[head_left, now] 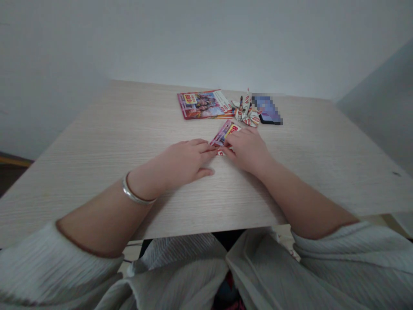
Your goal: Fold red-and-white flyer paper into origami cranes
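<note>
A small folded paper leaflet [222, 132], printed in pink, purple and yellow, lies on the table between my hands. My left hand [183, 162] rests palm down at its left corner, with the fingers stretched out and the thumb apart; the fingertips touch the paper's edge. Over the leaflet's right part, my right hand [250, 148] has bent fingers gripping it, with thumb and forefinger at its lower edge. These fingers hide much of the paper, including some of its folds.
Behind the leaflet lies a stack of printed flyers [204, 105]. A folded paper crane [246, 113] stands beside the stack, close to my right hand. Further right is a phone [269, 111], partly pixelated. The pale wooden table [129, 116] meets a white wall at the back.
</note>
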Available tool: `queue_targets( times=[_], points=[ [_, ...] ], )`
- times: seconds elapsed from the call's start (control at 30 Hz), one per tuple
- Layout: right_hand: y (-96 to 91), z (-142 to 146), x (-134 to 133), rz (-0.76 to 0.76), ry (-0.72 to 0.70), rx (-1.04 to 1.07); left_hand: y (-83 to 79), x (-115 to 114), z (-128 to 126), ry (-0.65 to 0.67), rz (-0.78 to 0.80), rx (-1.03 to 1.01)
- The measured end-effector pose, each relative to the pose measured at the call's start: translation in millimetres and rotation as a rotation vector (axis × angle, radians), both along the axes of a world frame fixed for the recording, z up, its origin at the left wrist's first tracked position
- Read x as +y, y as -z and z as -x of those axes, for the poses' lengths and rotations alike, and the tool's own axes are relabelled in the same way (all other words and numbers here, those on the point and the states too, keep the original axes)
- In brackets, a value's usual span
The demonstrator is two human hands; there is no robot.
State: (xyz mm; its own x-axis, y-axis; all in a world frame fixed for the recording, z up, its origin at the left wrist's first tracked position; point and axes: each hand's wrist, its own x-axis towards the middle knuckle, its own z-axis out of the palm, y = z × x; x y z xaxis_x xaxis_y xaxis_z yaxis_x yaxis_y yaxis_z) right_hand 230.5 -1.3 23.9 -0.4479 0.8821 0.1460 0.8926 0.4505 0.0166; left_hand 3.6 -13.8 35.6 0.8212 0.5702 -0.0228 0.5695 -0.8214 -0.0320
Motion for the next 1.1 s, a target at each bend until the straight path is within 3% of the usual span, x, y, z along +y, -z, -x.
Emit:
queue_targets(
  times=[0.2,1.1],
  points=[
    [9.4,3.1,8.5,0.167,0.09,0.098,0.1,2.5,4.9,0.001,-0.001,0.035],
    [-2.0,6.9,9.3,0.233,0.162,0.025,0.6,-1.1,2.2,-0.02,-0.131,0.034]
  ],
)
